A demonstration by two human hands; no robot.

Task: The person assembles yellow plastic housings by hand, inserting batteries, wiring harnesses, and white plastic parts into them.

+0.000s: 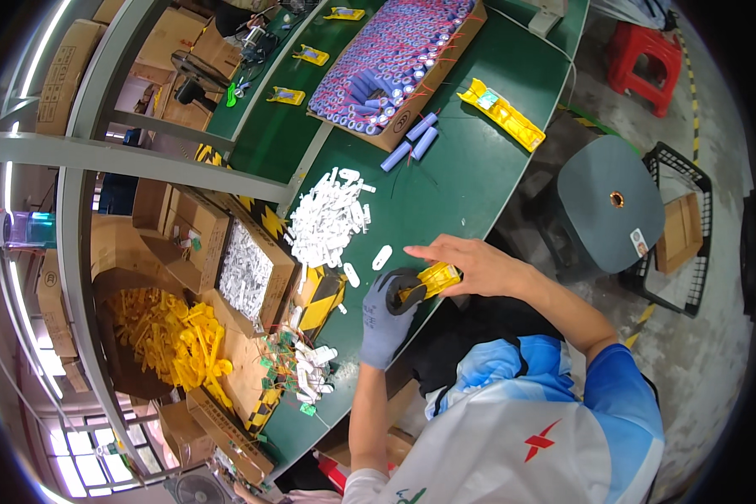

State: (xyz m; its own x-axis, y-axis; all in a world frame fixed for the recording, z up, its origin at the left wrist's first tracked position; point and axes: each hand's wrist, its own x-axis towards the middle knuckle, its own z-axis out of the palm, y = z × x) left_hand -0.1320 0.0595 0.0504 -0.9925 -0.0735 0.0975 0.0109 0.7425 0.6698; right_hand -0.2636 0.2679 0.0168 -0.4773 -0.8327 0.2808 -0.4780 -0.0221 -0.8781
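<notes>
Near the front edge of the green workbench [479,197], my left hand [386,315], in a grey glove with black palm, grips one end of a yellow plastic shell [438,278]. My bare right hand [479,265] is at the shell's other end, thumb against it and index finger stretched out past it. What the shell holds inside is hidden. Just beyond my hands lie two loose white oval plastic pieces, one white piece [381,257] by my right fingertip and another white piece [351,275] nearer the left glove. Behind them is a heap of small white plastic parts [328,220].
A carton of purple cylindrical cells [407,126] stands farther back, with loose wired cells [397,156] beside it. Another yellow shell [504,116] lies right. Left are a bin of yellow parts [181,336] and wired circuit boards [281,370]. A grey stool [601,202] stands right.
</notes>
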